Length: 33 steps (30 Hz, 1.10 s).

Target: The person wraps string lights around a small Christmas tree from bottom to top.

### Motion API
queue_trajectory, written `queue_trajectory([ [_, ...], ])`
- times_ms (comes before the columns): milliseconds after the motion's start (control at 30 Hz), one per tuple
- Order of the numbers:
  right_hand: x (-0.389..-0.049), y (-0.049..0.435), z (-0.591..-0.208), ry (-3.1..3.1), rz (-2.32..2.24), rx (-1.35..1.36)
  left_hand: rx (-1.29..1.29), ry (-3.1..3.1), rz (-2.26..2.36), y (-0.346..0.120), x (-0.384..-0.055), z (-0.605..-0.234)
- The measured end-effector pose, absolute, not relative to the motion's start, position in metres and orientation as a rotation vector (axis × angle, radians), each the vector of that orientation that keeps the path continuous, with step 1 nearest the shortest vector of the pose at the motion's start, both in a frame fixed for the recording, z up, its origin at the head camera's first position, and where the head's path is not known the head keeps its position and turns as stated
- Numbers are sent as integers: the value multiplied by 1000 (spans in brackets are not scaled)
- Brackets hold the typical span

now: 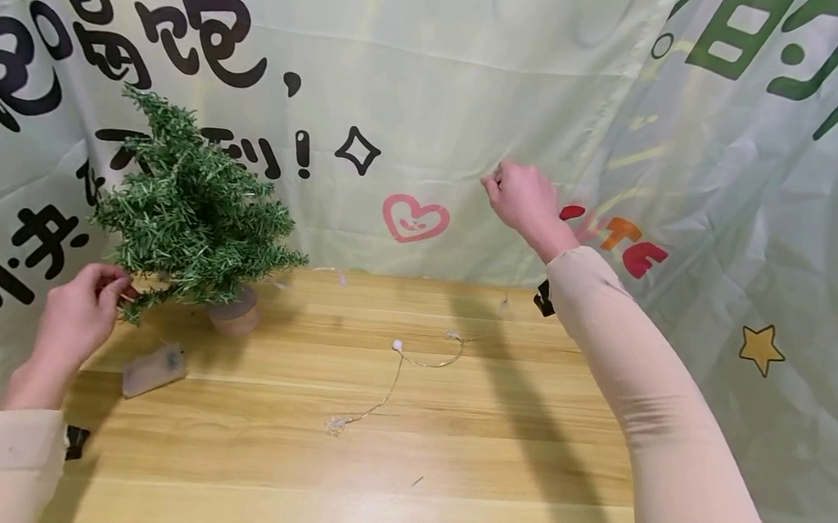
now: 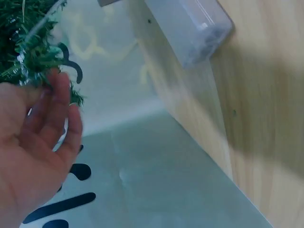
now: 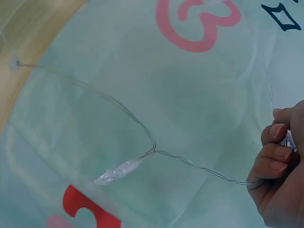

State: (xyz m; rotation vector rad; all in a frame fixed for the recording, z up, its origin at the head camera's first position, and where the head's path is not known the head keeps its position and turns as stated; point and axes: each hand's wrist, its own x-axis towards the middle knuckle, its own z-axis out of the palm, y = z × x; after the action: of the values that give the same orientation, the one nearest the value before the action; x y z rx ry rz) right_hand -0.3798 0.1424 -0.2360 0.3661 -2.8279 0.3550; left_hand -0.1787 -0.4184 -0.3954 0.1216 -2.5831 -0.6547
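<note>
A small green artificial Christmas tree (image 1: 197, 211) stands on a round base (image 1: 234, 313) at the back left. My left hand (image 1: 78, 313) pinches the tip of one of its lower branches (image 2: 40, 61). Raised before the back curtain, my right hand (image 1: 523, 196) has its fingers curled round a thin string of fairy lights (image 3: 204, 168). A clear, pointed light (image 3: 118, 172) dangles from that wire in the right wrist view. More of the light string (image 1: 395, 379) trails over the wooden table, with a round white bulb on it.
A translucent battery box (image 1: 154, 370) lies on the table (image 1: 261, 479) below the tree. Printed curtains (image 1: 434, 74) hang close around the back and sides. Black clips (image 1: 76, 441) sit at the table's edges. A short scrap (image 1: 417, 481) lies near the front.
</note>
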Motion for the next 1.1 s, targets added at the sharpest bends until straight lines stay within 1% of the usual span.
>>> queue_trajectory([
  [167, -379, 132, -223, -2766, 489, 363, -57, -2682, -610, -430, -180, -404],
  [333, -379, 121, -208, -2738, 535, 359, -128, -2723, -642, -437, -179, -403],
  [533, -377, 107, -191, -2699, 603, 388, -33, -2740, -768, -431, -170, -398],
  [700, -376, 95, -180, -2690, 637, 395, 251, -2403, -883, -406, -154, -385],
  [767, -376, 91, -177, -2697, 650, 391, 294, -2165, -905, -386, -149, -374],
  [833, -376, 86, -174, -2697, 662, 393, 227, -1965, -899, -364, -148, -356],
  [933, -375, 79, -170, -2673, 702, 404, 6, -1801, -849, -331, -154, -318],
  [1033, -373, 73, -165, -2644, 749, 417, -233, -1806, -798, -303, -167, -277],
  [1100, -371, 69, -161, -2635, 764, 427, -356, -1856, -760, -286, -179, -256],
])
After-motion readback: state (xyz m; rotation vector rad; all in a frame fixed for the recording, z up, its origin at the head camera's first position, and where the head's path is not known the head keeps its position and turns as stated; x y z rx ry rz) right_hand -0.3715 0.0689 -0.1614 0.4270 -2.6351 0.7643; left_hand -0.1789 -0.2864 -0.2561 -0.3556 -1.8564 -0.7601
